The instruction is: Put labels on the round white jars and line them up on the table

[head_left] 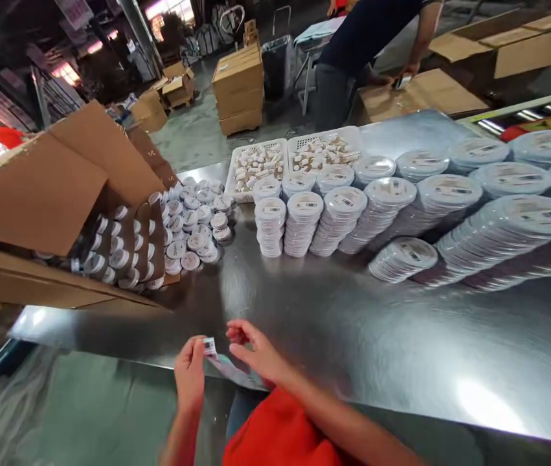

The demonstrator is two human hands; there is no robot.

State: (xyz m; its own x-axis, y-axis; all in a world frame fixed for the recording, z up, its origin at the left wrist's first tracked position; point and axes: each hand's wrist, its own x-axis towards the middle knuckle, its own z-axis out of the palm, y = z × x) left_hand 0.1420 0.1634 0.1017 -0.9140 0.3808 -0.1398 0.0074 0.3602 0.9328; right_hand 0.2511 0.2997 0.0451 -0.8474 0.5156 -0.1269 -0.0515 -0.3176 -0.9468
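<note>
My left hand (190,372) is at the near edge of the metal table, thumb and fingers pinched on the end of a thin, flexible strip with a barcode label (209,346). From there the pale strip hangs down toward my lap and passes behind my right wrist. Whether it is a label sheet or a flat bag, I cannot make out. My right hand (257,353) hovers just right of the label, fingers bent and apart, holding nothing visible. Farther in, several stacks of round, flat white-lidded containers (348,200) stand on the table.
An open cardboard box (61,272) holds small round white-lidded pieces in rows. Loose round pieces (197,226) are heaped beside it. Behind are two white baskets (285,145) of small white items. Across the table a person (353,58) bends over a carton (425,94).
</note>
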